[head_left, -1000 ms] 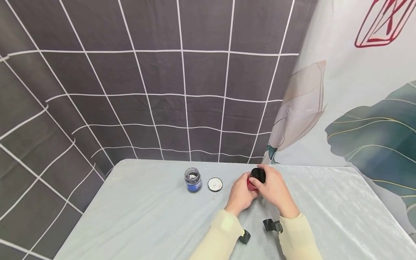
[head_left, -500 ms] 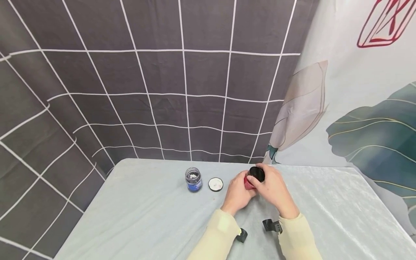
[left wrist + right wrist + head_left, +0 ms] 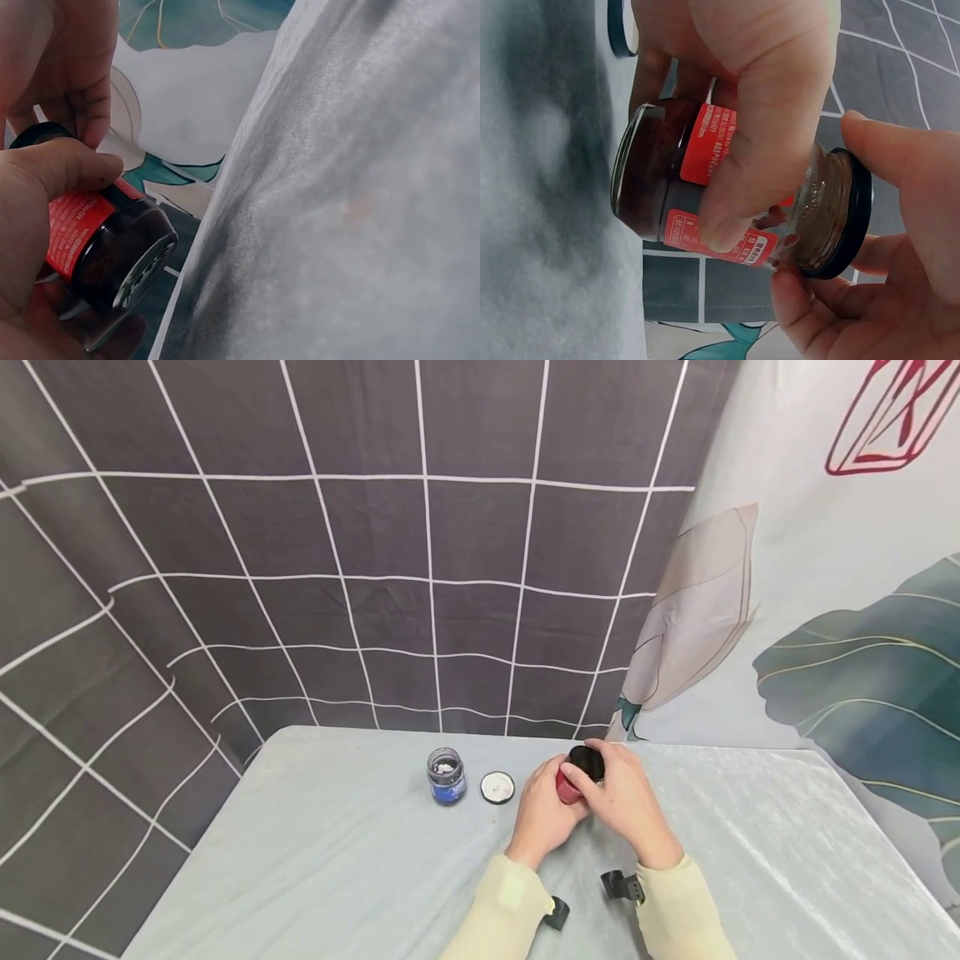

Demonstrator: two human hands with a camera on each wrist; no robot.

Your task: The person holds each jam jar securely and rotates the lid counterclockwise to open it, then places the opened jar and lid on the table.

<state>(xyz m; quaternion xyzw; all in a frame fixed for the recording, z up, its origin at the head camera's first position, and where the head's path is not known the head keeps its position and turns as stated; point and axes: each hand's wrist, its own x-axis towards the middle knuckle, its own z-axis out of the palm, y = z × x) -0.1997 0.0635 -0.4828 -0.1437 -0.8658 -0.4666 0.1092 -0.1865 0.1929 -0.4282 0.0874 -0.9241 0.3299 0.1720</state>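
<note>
- I am seeing the left hand (image 3: 543, 817) gripping a red-labelled, round glass jar (image 3: 703, 154), fingers curled.
- The right hand (image 3: 626, 802) is holding its round black lid (image 3: 587, 762) with bent fingers.

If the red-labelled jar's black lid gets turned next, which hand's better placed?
Right, I'd say: the right hand is at the black lid, while the left hand grips the red-labelled jar by its body, so looks better suited to steadying.
</note>
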